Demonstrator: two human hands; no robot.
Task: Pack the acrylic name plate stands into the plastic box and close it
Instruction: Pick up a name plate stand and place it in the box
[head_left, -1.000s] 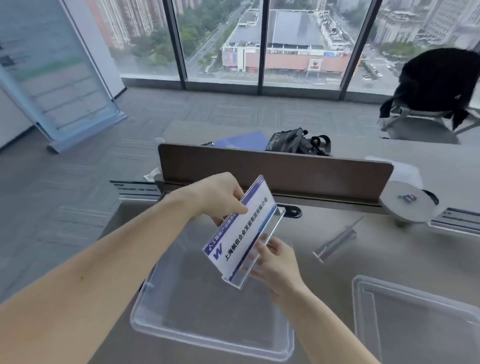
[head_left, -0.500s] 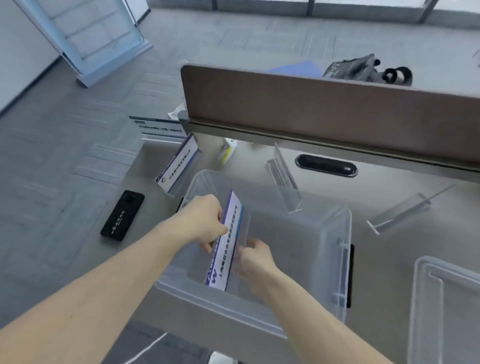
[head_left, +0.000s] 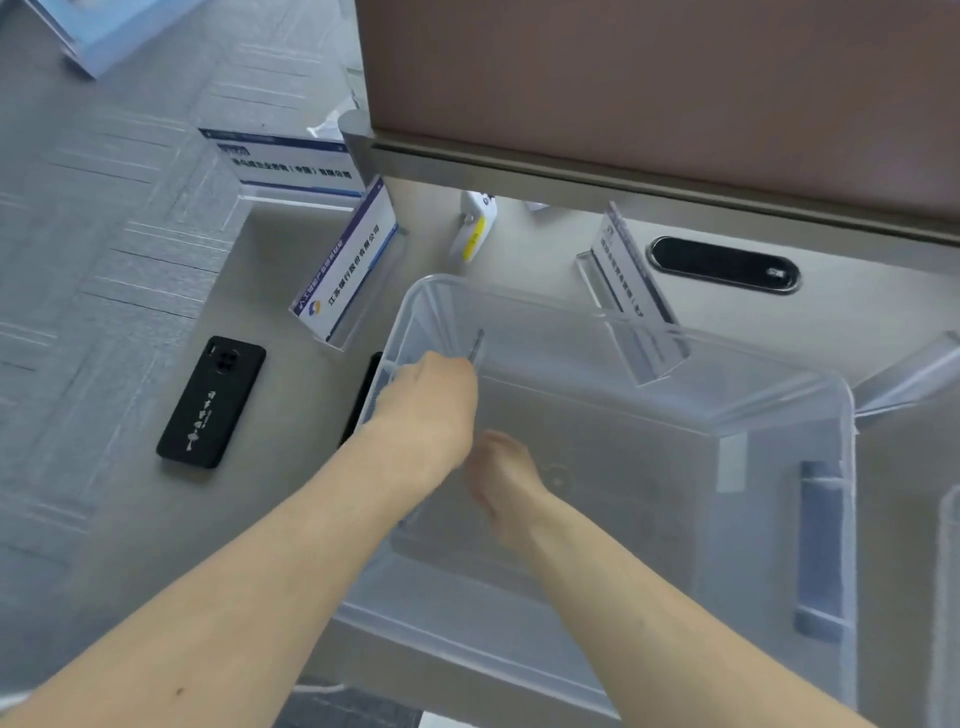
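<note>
The clear plastic box (head_left: 623, 325) stands open on the desk in front of me. My left hand (head_left: 431, 400) is inside it by the left wall, closed on a name plate stand (head_left: 477, 345) that shows only as a thin edge above my knuckles. My right hand (head_left: 501, 478) is blurred, low in the box just right of the left hand, with its fingers hidden. More stands are outside the box: one with a printed card (head_left: 348, 270) to its left, one (head_left: 291, 166) at the far left corner, one (head_left: 631, 280) behind it, and a clear one (head_left: 914, 374) at the right.
A black phone (head_left: 213, 402) lies on the desk to the left of the box. The box lid (head_left: 953, 571) shows at the right edge. A brown divider panel (head_left: 649, 78) runs along the back, with a black oval grommet (head_left: 724, 265) and a white-yellow item (head_left: 475, 228) below it.
Both hands have carried the stand from above the box down into it and over to the left wall. My view has tilted further down toward the box.
</note>
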